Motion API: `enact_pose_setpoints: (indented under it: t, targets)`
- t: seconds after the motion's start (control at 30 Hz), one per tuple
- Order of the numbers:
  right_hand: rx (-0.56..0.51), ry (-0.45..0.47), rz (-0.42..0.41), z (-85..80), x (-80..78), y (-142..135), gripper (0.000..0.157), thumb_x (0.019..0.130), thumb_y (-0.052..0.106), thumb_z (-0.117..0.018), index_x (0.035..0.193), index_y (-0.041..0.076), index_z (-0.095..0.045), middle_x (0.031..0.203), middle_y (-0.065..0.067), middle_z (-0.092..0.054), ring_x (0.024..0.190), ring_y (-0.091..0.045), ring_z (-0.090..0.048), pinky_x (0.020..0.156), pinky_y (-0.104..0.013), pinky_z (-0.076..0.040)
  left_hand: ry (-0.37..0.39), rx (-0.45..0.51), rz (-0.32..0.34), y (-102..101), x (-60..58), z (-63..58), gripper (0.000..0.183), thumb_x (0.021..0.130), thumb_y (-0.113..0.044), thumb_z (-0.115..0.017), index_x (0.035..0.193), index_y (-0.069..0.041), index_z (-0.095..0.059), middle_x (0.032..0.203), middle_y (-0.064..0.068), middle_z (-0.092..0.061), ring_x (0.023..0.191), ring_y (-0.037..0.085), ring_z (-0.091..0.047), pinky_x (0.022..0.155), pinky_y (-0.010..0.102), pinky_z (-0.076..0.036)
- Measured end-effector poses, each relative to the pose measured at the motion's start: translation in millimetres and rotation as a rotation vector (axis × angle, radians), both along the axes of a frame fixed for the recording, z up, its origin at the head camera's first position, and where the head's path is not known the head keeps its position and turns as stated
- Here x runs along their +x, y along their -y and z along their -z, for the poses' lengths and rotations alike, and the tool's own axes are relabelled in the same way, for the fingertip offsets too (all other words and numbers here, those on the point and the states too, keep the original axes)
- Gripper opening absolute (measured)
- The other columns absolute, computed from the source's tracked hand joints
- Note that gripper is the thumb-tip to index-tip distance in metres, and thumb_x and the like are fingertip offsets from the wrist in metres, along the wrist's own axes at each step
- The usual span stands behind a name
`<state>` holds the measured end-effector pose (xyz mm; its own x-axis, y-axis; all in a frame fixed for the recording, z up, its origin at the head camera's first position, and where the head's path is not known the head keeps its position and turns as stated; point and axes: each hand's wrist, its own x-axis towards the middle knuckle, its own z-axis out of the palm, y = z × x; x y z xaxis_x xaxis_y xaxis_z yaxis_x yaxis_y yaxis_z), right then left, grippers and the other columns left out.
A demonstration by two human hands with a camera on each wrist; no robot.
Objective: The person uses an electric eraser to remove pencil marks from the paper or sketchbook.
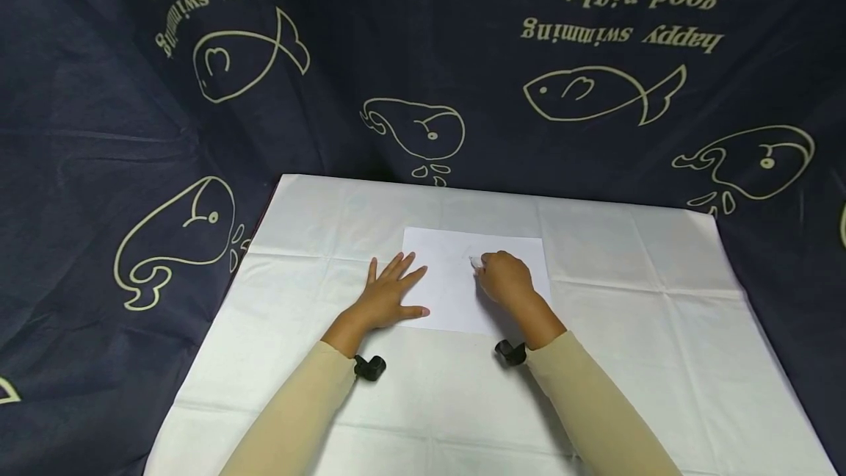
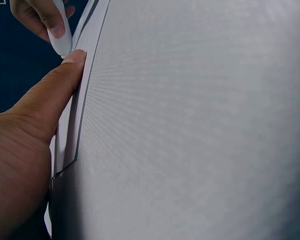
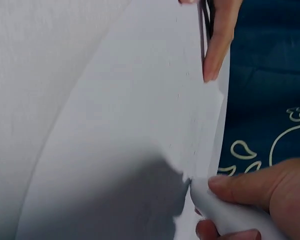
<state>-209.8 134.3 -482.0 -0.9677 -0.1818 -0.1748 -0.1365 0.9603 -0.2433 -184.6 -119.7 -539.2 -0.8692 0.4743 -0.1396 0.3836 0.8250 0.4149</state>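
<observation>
A sheet of white paper lies on the cloth-covered table. My left hand rests spread on the paper's left side, fingers straight and thumb along the near edge. On the sheet's upper right, my right hand pinches a white eraser between thumb and curled fingers. Its rounded tip meets the paper in the right wrist view. Faint grey marks show just beyond the eraser, and small dark crumbs are scattered over the sheet in the right wrist view. The left wrist view shows the left thumb at the paper edge.
A white cloth with fold creases covers the table around the paper. Behind and beside it hangs a dark blue curtain with fish and whale drawings. Black wrist devices sit on both wrists.
</observation>
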Motion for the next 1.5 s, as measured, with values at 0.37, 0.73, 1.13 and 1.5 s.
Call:
enact_pose_setpoints:
  t: [0.37, 0.73, 1.13, 1.5]
  targets:
    - [0.012, 0.003, 0.004, 0.0, -1.1, -2.5, 0.035, 0.101, 0.021, -0.057, 0.128, 0.001, -0.067, 0.118, -0.024, -0.070, 0.111, -0.042, -0.066, 0.092, -0.054, -0.055, 0.009, -0.001, -0.002, -0.4, 0.5, -1.0, 0.087, 0.090, -0.063, -0.064, 0.161, -0.028, -0.028, 0.173, 0.001, -0.008, 0.161, 0.024, 0.000, 0.123, 0.065, 0.009]
    - [0.007, 0.027, 0.023, -0.4, -1.8, -7.6, 0.040, 0.102, 0.022, -0.055, 0.134, 0.000, -0.063, 0.128, -0.026, -0.067, 0.118, -0.042, -0.064, 0.096, -0.054, -0.054, 0.010, -0.010, -0.003, -1.0, -0.2, 0.1, 0.088, 0.090, -0.064, -0.063, 0.161, -0.027, -0.027, 0.173, 0.001, -0.007, 0.161, 0.024, 0.001, 0.123, 0.065, 0.009]
    - [-0.002, 0.029, 0.020, 0.2, -2.4, -11.3, 0.041, 0.103, 0.022, -0.054, 0.137, 0.000, -0.061, 0.130, -0.026, -0.066, 0.122, -0.043, -0.062, 0.099, -0.055, -0.052, 0.004, -0.006, -0.003, -0.5, -0.2, 1.0, 0.088, 0.090, -0.064, -0.064, 0.161, -0.027, -0.028, 0.173, 0.002, -0.008, 0.161, 0.024, 0.000, 0.123, 0.066, 0.009]
    - [-0.010, 0.027, 0.019, 0.1, -1.0, -9.4, 0.041, 0.102, 0.022, -0.055, 0.137, 0.001, -0.061, 0.132, -0.025, -0.065, 0.124, -0.043, -0.061, 0.102, -0.055, -0.051, -0.001, 0.004, -0.002, 0.4, -0.3, 1.1, 0.087, 0.090, -0.063, -0.064, 0.161, -0.027, -0.030, 0.172, 0.002, -0.010, 0.161, 0.025, -0.001, 0.123, 0.066, 0.008]
